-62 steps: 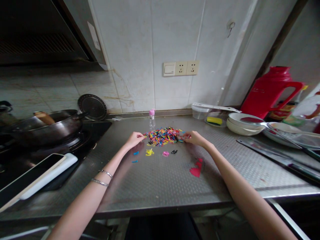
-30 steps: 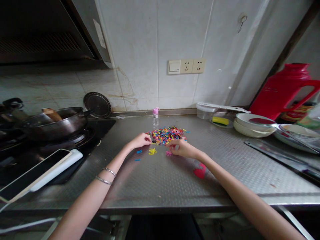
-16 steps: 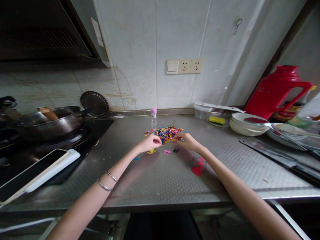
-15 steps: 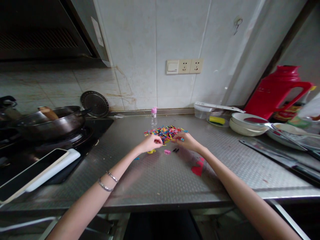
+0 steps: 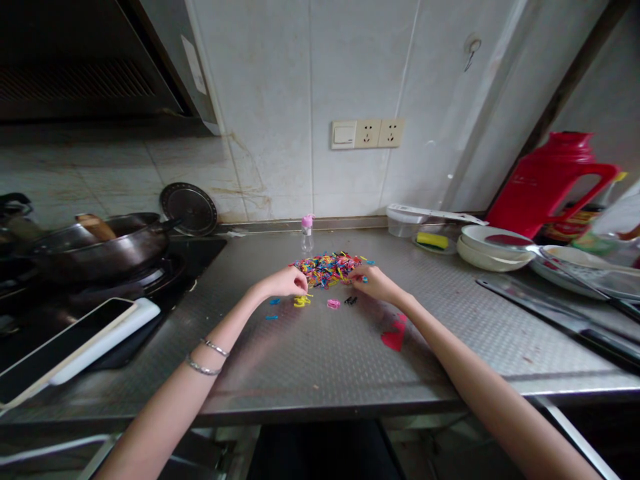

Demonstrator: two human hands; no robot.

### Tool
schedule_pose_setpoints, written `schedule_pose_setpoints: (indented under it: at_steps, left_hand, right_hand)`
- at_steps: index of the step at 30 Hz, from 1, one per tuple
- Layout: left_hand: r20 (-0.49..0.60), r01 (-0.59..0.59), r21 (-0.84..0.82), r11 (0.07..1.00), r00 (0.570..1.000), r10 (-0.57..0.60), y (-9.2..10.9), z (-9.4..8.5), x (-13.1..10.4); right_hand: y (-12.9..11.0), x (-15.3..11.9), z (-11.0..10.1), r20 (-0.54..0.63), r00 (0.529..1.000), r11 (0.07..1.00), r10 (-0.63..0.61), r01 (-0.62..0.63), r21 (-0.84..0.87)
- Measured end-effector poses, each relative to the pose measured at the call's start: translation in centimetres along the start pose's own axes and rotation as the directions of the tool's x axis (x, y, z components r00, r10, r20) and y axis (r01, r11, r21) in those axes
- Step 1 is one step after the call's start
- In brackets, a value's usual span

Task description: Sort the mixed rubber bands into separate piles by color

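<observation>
A heap of small, thin, multicoloured loops lies on the metal counter; they are too small to tell whether they are bands or clips. My left hand is at the heap's front left, fingertips pinched on a yellow loop just above a small yellow cluster. At the heap's right edge, my right hand has its fingers bent together among the loops; what they hold is hidden. Nearby lie a pink cluster, a black cluster and blue loops.
Behind the heap stands a clear bottle with a pink top. Red pieces lie near my right forearm. To the left are a pan and a phone; to the right, bowls, a knife and a red thermos.
My left hand has moved left with the yellow loop, from the heap's front to over the yellow cluster, uncovering a blue loop. My right hand has stayed at the heap's right edge.
</observation>
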State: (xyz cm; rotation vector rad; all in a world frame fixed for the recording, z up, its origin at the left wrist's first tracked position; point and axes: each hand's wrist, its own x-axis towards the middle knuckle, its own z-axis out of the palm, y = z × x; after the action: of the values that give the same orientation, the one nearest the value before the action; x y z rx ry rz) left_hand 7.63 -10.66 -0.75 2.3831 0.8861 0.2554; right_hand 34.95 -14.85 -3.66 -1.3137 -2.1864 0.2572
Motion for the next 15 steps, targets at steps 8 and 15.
schedule_pose_setpoints:
  at_steps: [8,15]
  left_hand:
    - [0.077,0.059,0.005,0.998,0.995,-0.059,0.2,-0.6,-0.5]
    - [-0.061,0.004,0.055,0.998,0.998,0.000,0.0,-0.9,-0.4]
  right_hand:
    - [-0.3,1.0,1.1,0.089,0.995,0.997,-0.034,0.040,-0.064]
    - [-3.4,2.2,1.5,0.250,0.965,0.978,-0.078,0.122,-0.166]
